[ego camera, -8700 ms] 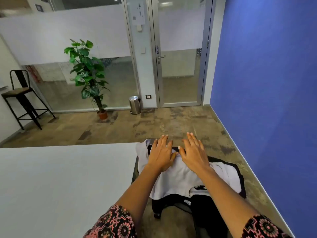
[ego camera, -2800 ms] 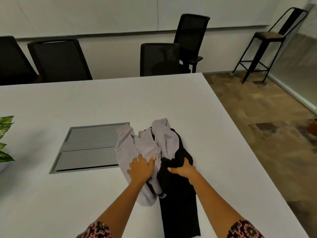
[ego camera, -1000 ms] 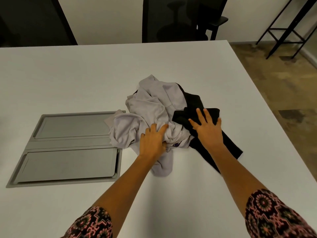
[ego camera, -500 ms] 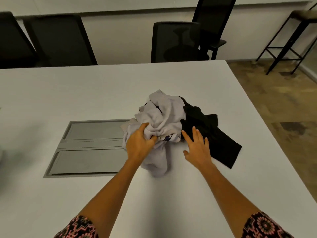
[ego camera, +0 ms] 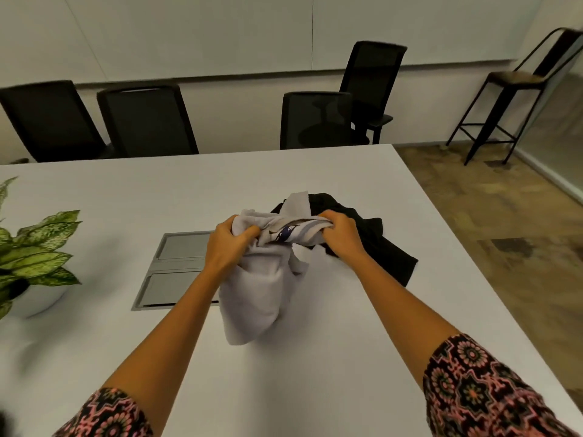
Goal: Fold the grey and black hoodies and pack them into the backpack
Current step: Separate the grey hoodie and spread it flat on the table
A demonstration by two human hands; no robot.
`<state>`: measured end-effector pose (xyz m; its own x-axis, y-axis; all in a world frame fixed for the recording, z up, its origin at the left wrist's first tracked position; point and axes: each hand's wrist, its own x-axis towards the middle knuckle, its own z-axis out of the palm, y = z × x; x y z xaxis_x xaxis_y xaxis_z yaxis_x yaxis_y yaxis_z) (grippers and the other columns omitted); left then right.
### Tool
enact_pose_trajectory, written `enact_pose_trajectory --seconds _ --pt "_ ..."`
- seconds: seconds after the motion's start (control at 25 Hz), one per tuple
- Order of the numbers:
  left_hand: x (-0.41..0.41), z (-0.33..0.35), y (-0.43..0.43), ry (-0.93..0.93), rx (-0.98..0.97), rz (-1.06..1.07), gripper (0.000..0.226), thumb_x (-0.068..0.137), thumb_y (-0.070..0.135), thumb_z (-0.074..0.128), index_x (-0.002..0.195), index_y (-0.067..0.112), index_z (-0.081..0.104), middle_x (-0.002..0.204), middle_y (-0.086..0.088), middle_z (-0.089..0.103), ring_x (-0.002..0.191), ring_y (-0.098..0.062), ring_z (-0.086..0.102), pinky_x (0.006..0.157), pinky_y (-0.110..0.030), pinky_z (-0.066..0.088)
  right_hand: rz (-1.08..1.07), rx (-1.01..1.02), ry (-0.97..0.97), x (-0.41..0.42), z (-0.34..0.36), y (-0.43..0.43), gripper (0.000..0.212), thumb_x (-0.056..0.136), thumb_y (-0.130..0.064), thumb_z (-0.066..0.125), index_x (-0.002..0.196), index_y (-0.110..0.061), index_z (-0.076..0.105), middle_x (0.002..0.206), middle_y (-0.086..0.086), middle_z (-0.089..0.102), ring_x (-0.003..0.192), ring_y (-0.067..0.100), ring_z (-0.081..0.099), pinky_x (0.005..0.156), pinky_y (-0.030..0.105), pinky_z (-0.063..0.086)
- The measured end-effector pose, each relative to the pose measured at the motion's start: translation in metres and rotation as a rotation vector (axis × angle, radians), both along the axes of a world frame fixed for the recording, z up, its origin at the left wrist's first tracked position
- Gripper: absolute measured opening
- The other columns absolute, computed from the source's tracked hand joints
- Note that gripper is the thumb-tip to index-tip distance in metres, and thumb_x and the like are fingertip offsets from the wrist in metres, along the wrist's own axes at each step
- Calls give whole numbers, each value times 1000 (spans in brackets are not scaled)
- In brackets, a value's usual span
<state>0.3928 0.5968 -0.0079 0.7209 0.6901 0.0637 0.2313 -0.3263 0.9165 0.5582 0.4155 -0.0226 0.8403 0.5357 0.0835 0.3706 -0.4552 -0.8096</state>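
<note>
Near the middle of the white worktop [ego camera: 315, 367], the grey hoodie [ego camera: 255, 285] is bunched up and gripped at its top by both hands, its lower bulk hanging down in a loose sack whose bottom end reaches the worktop surface. The left hand [ego camera: 227, 244] has its fingers [ego camera: 249, 235] curled tightly round a wad of the grey cloth, and the right hand [ego camera: 342, 236] has its fingers [ego camera: 328, 217] curled over the other end of the same gathered edge. Between the two hands a small label with dark blue print [ego camera: 288, 232] shows on the stretched fabric. The black hoodie [ego camera: 381, 250] lies crumpled flat on the worktop just behind and to the right of the grey one, partly hidden by the right hand and wrist. Left of the clothes, a grey recessed panel [ego camera: 176, 266] is set into the worktop, and farther left stands a potted plant [ego camera: 38, 250] with speckled green leaves. Both forearms are bare up to patterned pink-and-black sleeves [ego camera: 492, 392]. Black office chairs [ego camera: 148, 121] stand along the far edge, and a tall metal stool [ego camera: 517, 89] is on the floor to the right.
</note>
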Motion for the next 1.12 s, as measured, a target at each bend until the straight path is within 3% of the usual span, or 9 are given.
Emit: enact_pose_trajectory --seconds 0.12,0.24,0.4,0.48,0.56,0.68,0.8,0.96,1.12 --pt "-36 13 -1 248 -55 -131 79 48 66 61 114 23 65 116 -3 68 103 -22 63 88 -40 53 -2 141 57 -29 40 -12 26 89 3 47 104 -5 67 96 10 67 84 19 61 65 15 51" --pt "-65 12 -15 536 51 -223 106 52 66 62 143 16 41 139 -10 51 122 -31 52 90 -37 45 -11 209 76 -59 66 -17 13 91 -4 54 97 -9 64 93 4 65 89 21 61 75 28 54" --pt "-89 9 -57 456 154 -203 120 46 88 65 145 26 38 144 -10 47 127 -33 50 100 -52 47 32 172 1 -100 90 -16 6 88 -12 64 93 -11 65 87 0 64 84 16 59 70 25 50" --pt "-94 6 -84 414 156 -260 126 41 94 64 144 29 36 140 -4 52 123 -27 54 97 -50 51 82 130 -37 -123 100 -11 10 87 -17 67 95 -10 66 92 4 66 83 14 59 67 20 47" --pt "-100 4 -106 407 164 -279 128 48 85 71 150 25 23 142 -4 50 122 -27 54 95 -45 52 118 128 -52 -145 112 -8 12 88 -18 67 97 -10 67 95 3 65 86 14 58 66 15 44" --pt "-116 -2 -116 382 231 -190 113 70 56 80 152 22 11 130 -6 56 111 -29 59 82 -38 51 144 115 -84 -170 138 -16 16 91 -18 63 102 -8 69 96 1 63 85 8 54 66 12 41" --pt "-136 -8 -113 386 241 -83 75 81 39 75 137 17 28 106 -4 58 87 -26 59 71 -37 50 118 104 -95 -180 162 -34 16 91 -20 63 100 -8 71 93 2 64 81 5 53 65 13 39" --pt "-150 -7 -97 411 95 -119 13 88 17 59 99 10 54 90 -9 60 83 -30 57 66 -33 42 -68 98 -212 -173 178 -56 16 89 -18 65 100 -7 71 94 5 63 84 11 53 62 11 39" --pt "-156 31 -93 262 -145 -243 15 93 17 56 80 10 58 81 -8 60 72 -20 55 60 -29 42 -203 -209 -176 -149 153 -78 43 84 -33 74 120 -15 60 120 10 61 108 26 57 87 33 47"
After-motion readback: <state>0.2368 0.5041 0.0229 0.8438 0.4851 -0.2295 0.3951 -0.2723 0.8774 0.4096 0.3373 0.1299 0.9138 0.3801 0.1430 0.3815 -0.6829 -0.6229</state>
